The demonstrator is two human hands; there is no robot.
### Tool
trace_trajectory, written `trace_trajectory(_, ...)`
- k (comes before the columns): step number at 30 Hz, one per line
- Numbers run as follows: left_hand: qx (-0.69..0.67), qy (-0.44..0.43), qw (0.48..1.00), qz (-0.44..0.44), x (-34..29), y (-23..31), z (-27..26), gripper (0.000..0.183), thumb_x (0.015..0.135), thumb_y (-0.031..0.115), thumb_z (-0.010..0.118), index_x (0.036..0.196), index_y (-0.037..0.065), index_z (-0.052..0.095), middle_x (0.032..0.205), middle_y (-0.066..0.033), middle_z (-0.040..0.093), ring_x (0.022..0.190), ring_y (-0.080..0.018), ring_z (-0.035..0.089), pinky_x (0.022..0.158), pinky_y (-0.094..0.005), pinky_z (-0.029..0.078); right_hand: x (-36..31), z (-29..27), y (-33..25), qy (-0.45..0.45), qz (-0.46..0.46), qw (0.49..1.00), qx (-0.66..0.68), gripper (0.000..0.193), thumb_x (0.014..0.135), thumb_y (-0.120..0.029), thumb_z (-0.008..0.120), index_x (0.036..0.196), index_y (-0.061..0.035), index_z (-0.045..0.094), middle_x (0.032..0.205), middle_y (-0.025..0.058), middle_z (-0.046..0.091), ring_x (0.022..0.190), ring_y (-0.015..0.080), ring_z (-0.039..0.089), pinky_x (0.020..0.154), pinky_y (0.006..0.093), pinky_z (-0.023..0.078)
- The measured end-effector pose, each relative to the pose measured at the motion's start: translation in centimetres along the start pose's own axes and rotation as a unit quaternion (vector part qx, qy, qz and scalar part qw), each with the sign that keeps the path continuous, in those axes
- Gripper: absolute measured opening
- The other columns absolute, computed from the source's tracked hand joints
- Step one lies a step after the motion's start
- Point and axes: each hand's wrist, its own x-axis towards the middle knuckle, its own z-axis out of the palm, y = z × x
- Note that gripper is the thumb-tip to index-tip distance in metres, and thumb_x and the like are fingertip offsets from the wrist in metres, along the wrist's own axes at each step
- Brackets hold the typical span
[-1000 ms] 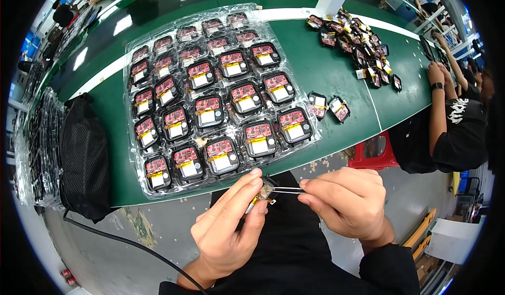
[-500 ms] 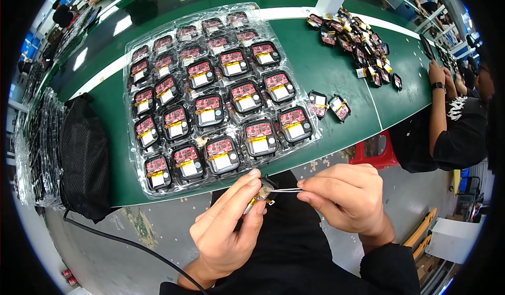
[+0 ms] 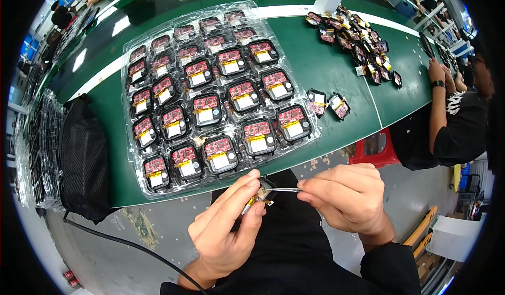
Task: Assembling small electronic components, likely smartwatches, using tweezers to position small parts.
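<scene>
Between the thumb and fingers of my left hand (image 3: 226, 224) is a small watch-like electronic module (image 3: 262, 192) with a dark rim and yellow tape, tilted and partly covered by my fingers. My right hand (image 3: 344, 197) pinches thin metal tweezers (image 3: 285, 190). Their tips point left and reach the module's edge; whether they grip a part is too small to tell. Both hands are just off the near table edge, above my lap. Beyond them lies a clear plastic tray (image 3: 138, 173) with rows of black-framed modules (image 3: 259, 137) showing red boards, yellow tape and white blocks.
Two loose modules (image 3: 339, 106) lie right of the tray on the green table (image 3: 363, 121). A pile of modules (image 3: 360, 42) sits farther back. At left are a black mesh bag (image 3: 84, 153), a cable (image 3: 126, 240) and stacked trays (image 3: 39, 142). Another person (image 3: 447, 121) sits at right.
The module in my left hand has tilted slightly, showing more of its yellow tape. The tweezers stay at its edge, and both hands have barely moved.
</scene>
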Motion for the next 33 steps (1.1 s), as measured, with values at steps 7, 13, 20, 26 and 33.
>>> trace_trajectory(7, 0.015, 0.004, 1.0, -0.009, 0.1, 0.2, 0.0, 0.031, 0.084, -0.011, 0.071, 0.115, -0.01, 0.067, 0.113, -0.0276, 0.071, 0.094, -0.0294, 0.075, 0.08, -0.0326, 0.062, 0.1, -0.9, -1.0, 0.007, -0.045, 0.993, -0.105, 0.025, 0.073, -0.013, 0.084, 0.094, -0.0032, 0.073, 0.079, 0.0015, 0.066, 0.052, 0.0114, 0.054, 0.045, 0.0258, 0.042)
trace_trajectory(13, 0.094, -0.044, 0.991, 0.085, 1.0, 0.3, -0.2, 0.035, 0.079, -0.012, 0.073, 0.114, -0.005, 0.07, 0.111, -0.0238, 0.073, 0.092, -0.0328, 0.075, 0.081, -0.0337, 0.06, 0.8, -1.6, -0.9, -0.032, -0.089, 0.983, -0.155, 0.024, 0.075, -0.017, 0.08, 0.093, -0.0035, 0.073, 0.082, 0.0006, 0.064, 0.056, 0.0086, 0.051, 0.045, 0.0247, 0.039)
trace_trajectory(20, 0.102, -0.069, 0.987, 0.101, 1.2, 0.3, -0.2, 0.035, 0.079, -0.011, 0.073, 0.113, -0.003, 0.071, 0.11, -0.0226, 0.073, 0.09, -0.0322, 0.074, 0.078, -0.0338, 0.059, 2.3, -2.9, -0.6, -0.097, -0.088, 0.983, -0.126, 0.021, 0.07, -0.016, 0.079, 0.086, -0.0057, 0.07, 0.072, -0.0014, 0.055, 0.055, 0.0111, 0.055, 0.044, 0.0271, 0.041)
trace_trajectory(26, 0.09, -0.058, 0.99, 0.091, 0.8, 0.3, -0.2, 0.031, 0.08, -0.012, 0.072, 0.111, -0.005, 0.071, 0.108, -0.023, 0.073, 0.093, -0.0327, 0.075, 0.082, -0.0343, 0.059, 2.8, -3.2, 0.4, -0.165, -0.083, 0.983, -0.024, 0.023, 0.071, -0.017, 0.084, 0.087, -0.0054, 0.072, 0.072, -0.0007, 0.058, 0.052, 0.0113, 0.054, 0.042, 0.0285, 0.04)
trace_trajectory(33, 0.098, -0.06, 0.991, 0.063, 0.7, 0.5, -0.2, 0.032, 0.079, -0.013, 0.072, 0.11, -0.006, 0.071, 0.108, -0.0233, 0.073, 0.096, -0.0335, 0.074, 0.085, -0.035, 0.059, 1.9, -2.8, -1.6, -0.102, -0.145, 0.967, -0.181, 0.025, 0.069, -0.016, 0.079, 0.087, -0.0006, 0.073, 0.07, -0.0017, 0.055, 0.05, 0.0078, 0.045, 0.04, 0.0264, 0.029)
